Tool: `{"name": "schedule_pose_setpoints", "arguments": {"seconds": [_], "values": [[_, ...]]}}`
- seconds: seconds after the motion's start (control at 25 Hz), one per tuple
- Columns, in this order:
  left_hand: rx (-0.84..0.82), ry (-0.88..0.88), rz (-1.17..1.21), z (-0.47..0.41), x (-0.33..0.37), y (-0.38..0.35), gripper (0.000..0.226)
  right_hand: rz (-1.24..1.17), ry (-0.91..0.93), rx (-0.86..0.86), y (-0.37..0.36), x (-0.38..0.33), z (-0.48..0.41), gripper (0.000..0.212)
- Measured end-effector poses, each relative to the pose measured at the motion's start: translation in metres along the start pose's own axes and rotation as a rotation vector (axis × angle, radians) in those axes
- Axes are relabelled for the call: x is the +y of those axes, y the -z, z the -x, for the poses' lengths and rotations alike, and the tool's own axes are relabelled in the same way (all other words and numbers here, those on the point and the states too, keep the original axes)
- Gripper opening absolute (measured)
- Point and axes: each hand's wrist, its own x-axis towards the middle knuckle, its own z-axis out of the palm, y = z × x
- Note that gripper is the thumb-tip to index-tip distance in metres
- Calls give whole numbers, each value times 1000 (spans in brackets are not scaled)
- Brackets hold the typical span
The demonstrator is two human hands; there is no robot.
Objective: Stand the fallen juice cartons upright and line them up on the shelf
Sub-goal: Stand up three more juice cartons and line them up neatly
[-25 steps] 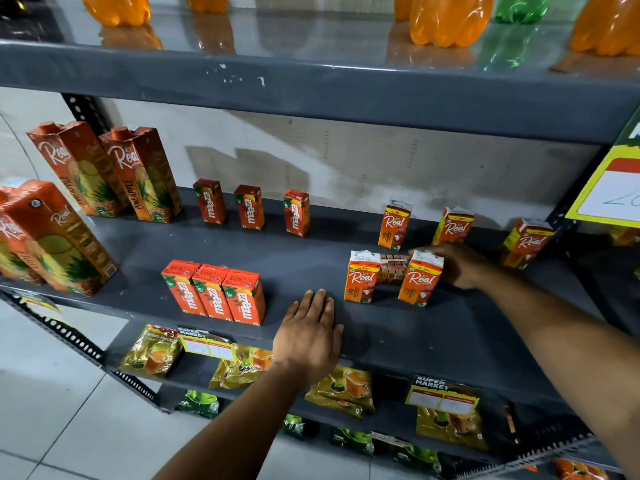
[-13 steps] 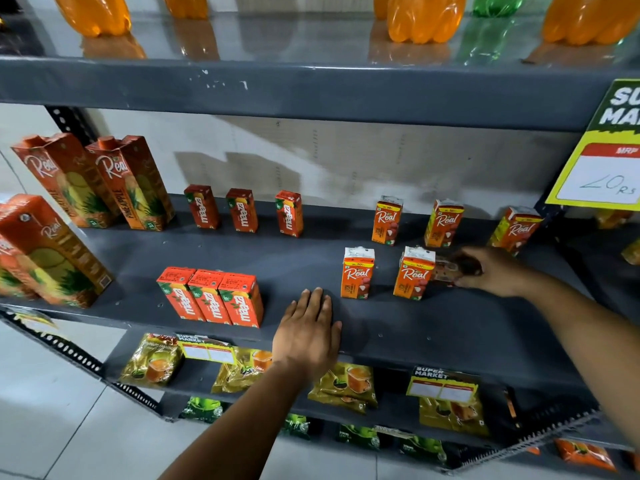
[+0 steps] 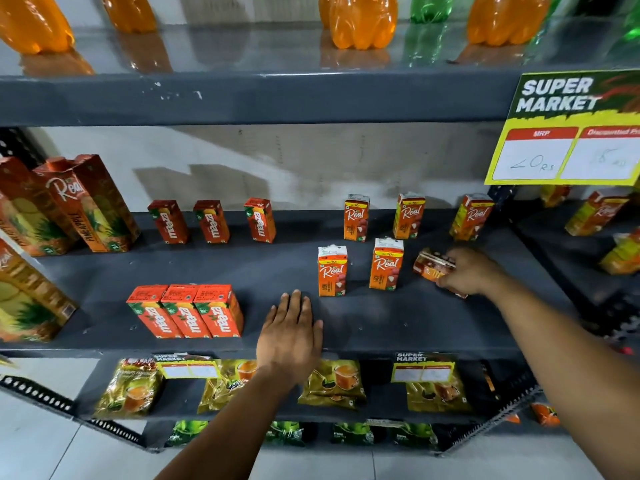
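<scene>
On the grey middle shelf (image 3: 398,327) two small Real juice cartons (image 3: 331,270) (image 3: 386,264) stand upright side by side in a front row. Behind them three more Real cartons (image 3: 356,218) (image 3: 408,216) (image 3: 470,217) stand along the back. My right hand (image 3: 465,271) grips another small Real carton (image 3: 433,265) that lies tilted on its side, just right of the front row. My left hand (image 3: 291,336) rests flat on the shelf's front edge, fingers together, holding nothing.
Small Maaza cartons stand in a back row (image 3: 211,221) and a tight front group (image 3: 188,311). Tall Real pineapple cartons (image 3: 91,206) fill the left end. Soda bottles (image 3: 358,19) stand on the shelf above, tea packets (image 3: 332,381) below. A yellow price sign (image 3: 568,129) hangs at the upper right.
My right hand has carried the fallen carton from between the two front cartons to the right of them. The left hand has stayed put.
</scene>
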Motion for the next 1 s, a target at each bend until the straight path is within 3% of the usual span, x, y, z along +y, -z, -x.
{"name": "schedule_pose_setpoints", "arguments": {"seconds": [0.08,0.2,0.36,0.52,0.64,0.76,0.88,1.0], "values": [[4,2,3,0,-1,0,65,-243,-48,225,-12,1,6,34],[0,4,8,-1,0,1,64,-568,-133,564,-36,-4,19,55],[-6,2,17,0,-1,1,63,-715,-145,615,-52,-6,21,66],[2,-3,20,1,0,2,63,-627,-143,574,-49,-5,20,76],[14,-4,30,1,-1,1,64,-508,-124,709,-40,-8,28,99],[16,-7,37,1,-1,0,66,-305,-40,755,-22,-12,27,79],[15,-3,45,1,-2,-1,66,-48,-4,576,1,-13,17,57],[20,-10,47,1,-2,-1,66,-114,39,381,24,-14,9,28]]}}
